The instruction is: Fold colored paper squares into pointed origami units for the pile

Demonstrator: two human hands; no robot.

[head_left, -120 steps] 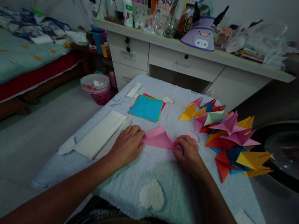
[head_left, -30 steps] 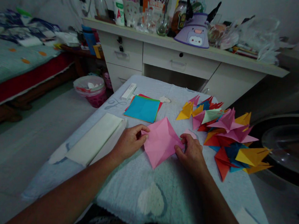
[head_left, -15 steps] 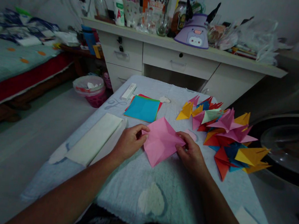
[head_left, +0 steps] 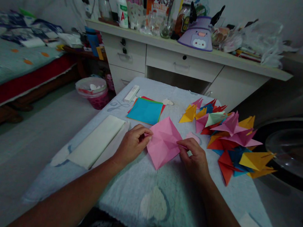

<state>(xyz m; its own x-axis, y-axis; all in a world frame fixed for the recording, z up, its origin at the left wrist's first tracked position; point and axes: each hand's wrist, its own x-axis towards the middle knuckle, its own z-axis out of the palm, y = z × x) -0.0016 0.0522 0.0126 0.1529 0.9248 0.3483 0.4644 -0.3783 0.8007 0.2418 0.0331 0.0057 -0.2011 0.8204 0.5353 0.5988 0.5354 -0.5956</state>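
Observation:
A pink sheet of origami paper (head_left: 164, 142), creased and turned cornerwise, is held just above the cloth-covered table. My left hand (head_left: 134, 142) pinches its left corner between thumb and fingers. At the opposite corner, my right hand (head_left: 194, 156) is closed in a pinch. Beyond the sheet lies a stack of square coloured paper (head_left: 145, 110), blue on top with red and green edges showing. To the right sits a heap of folded paper cranes (head_left: 231, 129) in yellow, pink, red, blue and pale green.
A folded white cloth or paper (head_left: 100, 140) lies left of my left arm, and a small white box (head_left: 131, 93) stands near the far edge. Behind the table is a white desk (head_left: 182, 61) with jars and a purple visor. A pink bin (head_left: 97, 98) stands on the floor.
My right hand has shifted its fingers inward on the right corner of the pink paper, which now looks more pinched there. The left hand keeps its hold. The view has shifted slightly.

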